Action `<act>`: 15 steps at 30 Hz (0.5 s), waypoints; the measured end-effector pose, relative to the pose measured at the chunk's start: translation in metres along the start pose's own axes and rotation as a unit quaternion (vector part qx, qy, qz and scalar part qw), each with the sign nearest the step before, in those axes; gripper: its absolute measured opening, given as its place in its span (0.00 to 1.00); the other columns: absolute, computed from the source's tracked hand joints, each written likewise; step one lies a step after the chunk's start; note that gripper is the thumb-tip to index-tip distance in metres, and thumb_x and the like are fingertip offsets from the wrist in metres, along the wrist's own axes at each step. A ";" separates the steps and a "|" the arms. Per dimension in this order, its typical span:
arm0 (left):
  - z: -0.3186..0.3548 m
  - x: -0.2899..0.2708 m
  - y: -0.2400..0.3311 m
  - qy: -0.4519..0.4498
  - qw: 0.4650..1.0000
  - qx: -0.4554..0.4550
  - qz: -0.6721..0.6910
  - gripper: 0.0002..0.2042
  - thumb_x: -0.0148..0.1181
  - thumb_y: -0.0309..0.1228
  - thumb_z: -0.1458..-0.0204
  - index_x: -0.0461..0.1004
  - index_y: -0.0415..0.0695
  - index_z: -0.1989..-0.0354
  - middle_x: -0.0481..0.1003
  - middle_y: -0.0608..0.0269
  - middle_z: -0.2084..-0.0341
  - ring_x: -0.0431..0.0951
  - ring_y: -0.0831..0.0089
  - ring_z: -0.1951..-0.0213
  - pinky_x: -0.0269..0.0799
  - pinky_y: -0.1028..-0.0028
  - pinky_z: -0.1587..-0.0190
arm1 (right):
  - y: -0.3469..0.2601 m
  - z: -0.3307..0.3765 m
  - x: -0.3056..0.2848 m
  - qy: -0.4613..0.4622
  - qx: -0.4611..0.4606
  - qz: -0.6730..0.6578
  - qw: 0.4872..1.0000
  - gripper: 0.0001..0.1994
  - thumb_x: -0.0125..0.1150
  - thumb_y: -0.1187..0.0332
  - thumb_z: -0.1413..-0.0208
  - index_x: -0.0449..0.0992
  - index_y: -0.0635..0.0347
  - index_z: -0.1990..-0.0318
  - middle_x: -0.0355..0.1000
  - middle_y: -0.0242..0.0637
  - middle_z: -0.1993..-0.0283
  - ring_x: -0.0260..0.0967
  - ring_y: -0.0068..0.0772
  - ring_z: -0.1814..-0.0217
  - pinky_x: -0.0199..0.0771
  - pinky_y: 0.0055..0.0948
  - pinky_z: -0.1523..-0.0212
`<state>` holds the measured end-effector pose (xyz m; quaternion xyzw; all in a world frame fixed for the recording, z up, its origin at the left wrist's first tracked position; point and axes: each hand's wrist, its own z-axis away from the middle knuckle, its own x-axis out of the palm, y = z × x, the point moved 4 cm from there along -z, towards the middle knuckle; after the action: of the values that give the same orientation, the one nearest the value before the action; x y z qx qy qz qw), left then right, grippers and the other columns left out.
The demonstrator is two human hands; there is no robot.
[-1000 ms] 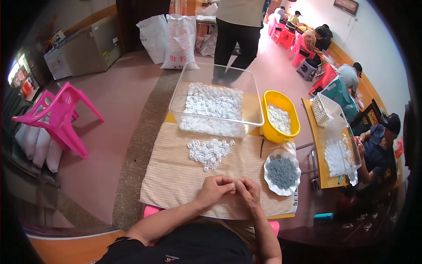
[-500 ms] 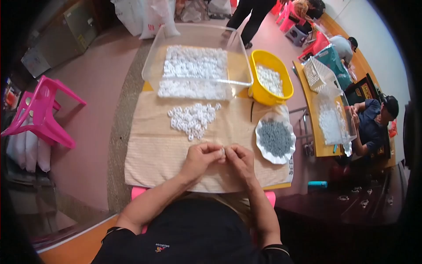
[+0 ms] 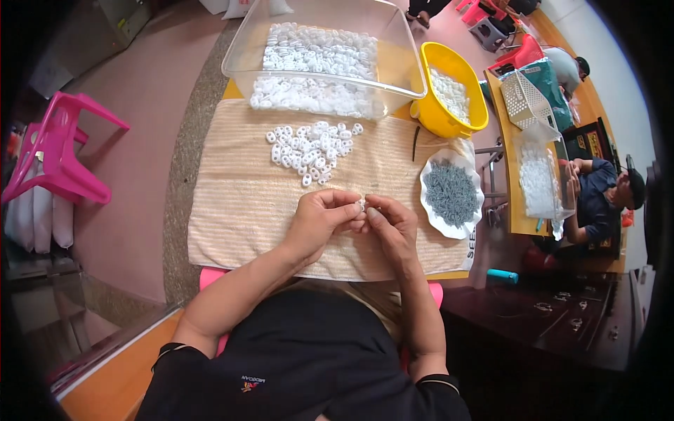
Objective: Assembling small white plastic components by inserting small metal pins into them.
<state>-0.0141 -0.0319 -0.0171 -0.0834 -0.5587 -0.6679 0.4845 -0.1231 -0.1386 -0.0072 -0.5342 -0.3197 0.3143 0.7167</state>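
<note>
Over the towel-covered table my left hand [image 3: 324, 221] and my right hand [image 3: 394, 226] meet fingertip to fingertip. Pinched in the left fingers is a small white plastic piece [image 3: 363, 204], mostly covered by them. The right thumb and forefinger close at its other side; whether they grip something tiny of their own cannot be made out. Just beyond the hands lies a loose pile of white oval pieces with holes [image 3: 312, 149]. To the right, a white wavy-edged dish [image 3: 460, 232] holds a heap of small grey parts [image 3: 451, 193], too small to identify.
A clear plastic bin [image 3: 323, 78] of white pieces stands at the far edge, beside a yellow tub [image 3: 480, 112]. A thin black stick [image 3: 415, 144] lies near the dish. A pink stool [image 3: 67, 175] is at left. Another person [image 3: 600, 200] works at a table on the right.
The view has tilted, so the table and bins sit higher in the picture. My hands remain together at the small white piece, with the right fingers slightly more opened out around it.
</note>
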 end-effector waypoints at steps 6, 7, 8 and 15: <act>-0.001 -0.002 -0.001 0.007 1.000 0.002 -0.001 0.08 0.58 0.20 0.47 0.73 0.34 0.59 0.77 0.58 0.68 0.80 0.73 0.67 0.80 0.75 0.61 | -0.003 0.000 0.002 0.004 -0.011 0.024 1.000 0.12 0.56 0.74 0.42 0.73 0.70 0.53 0.74 0.35 0.60 0.72 0.22 0.61 0.73 0.22 0.60; -0.001 -0.002 0.000 0.008 1.000 0.001 0.000 0.08 0.58 0.20 0.47 0.73 0.34 0.59 0.77 0.58 0.68 0.80 0.73 0.67 0.80 0.75 0.61 | -0.002 0.000 0.001 0.005 -0.017 0.023 1.000 0.12 0.57 0.74 0.42 0.73 0.71 0.53 0.74 0.35 0.60 0.72 0.22 0.60 0.73 0.22 0.60; -0.001 -0.002 0.000 0.009 1.000 0.001 -0.001 0.08 0.58 0.20 0.47 0.73 0.34 0.59 0.77 0.58 0.68 0.80 0.74 0.66 0.80 0.75 0.61 | -0.002 -0.001 0.000 0.007 -0.022 0.022 0.999 0.12 0.57 0.74 0.43 0.73 0.71 0.53 0.74 0.35 0.60 0.72 0.22 0.60 0.73 0.22 0.60; 0.001 0.001 0.005 0.006 1.000 0.005 0.004 0.08 0.59 0.21 0.47 0.73 0.32 0.59 0.77 0.57 0.68 0.79 0.75 0.67 0.78 0.78 0.63 | -0.002 -0.002 -0.001 0.002 -0.034 0.050 0.998 0.12 0.57 0.74 0.43 0.73 0.71 0.54 0.74 0.35 0.60 0.72 0.22 0.60 0.73 0.22 0.59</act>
<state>-0.0120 -0.0312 -0.0126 -0.0789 -0.5586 -0.6639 0.4909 -0.1216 -0.1408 -0.0063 -0.5741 -0.3015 0.3379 0.6821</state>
